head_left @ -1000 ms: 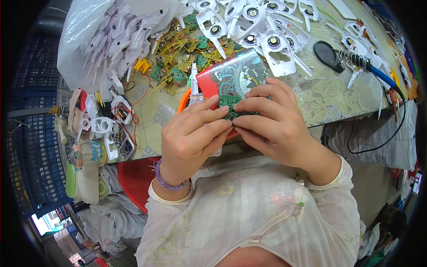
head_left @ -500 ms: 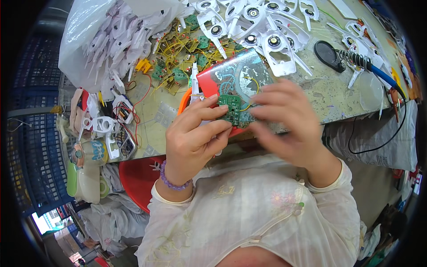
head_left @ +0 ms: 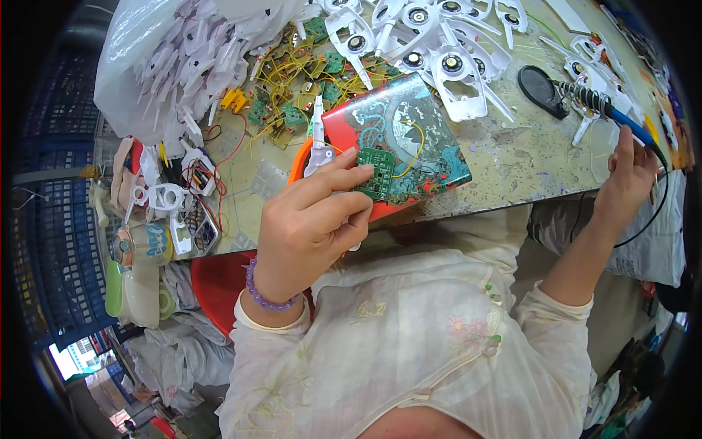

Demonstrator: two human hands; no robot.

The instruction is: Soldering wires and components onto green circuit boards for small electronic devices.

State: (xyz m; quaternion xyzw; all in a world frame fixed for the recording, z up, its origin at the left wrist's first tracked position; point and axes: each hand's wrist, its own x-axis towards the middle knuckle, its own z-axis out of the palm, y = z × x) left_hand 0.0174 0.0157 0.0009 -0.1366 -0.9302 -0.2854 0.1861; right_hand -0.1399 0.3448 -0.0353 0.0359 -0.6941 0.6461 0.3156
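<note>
My left hand (head_left: 311,212), a purple bead bracelet at its wrist, is closed on the edge of a green circuit board (head_left: 376,174). A yellow wire (head_left: 420,146) curves from the board over a worn box with a red side and a dark printed top (head_left: 446,157). Just beyond my left fingers a white plastic part (head_left: 319,135) stands partly hidden. At the far right, the fingers of my right hand (head_left: 625,179) are closed about the blue handle of a soldering iron (head_left: 629,126), whose front end sits in a coiled metal holder (head_left: 581,95).
Circuit boards with yellow wires (head_left: 292,95) lie heaped behind the box. White plastic housings (head_left: 453,66) pile up at the back, and a plastic bag of white parts (head_left: 183,66) stands at the left. A black round stand base (head_left: 541,91) is beside the iron; its cord hangs over the table edge.
My right hand has moved from beside the circuit board out to the soldering iron at the right. My left hand still holds the board and has shifted slightly left.
</note>
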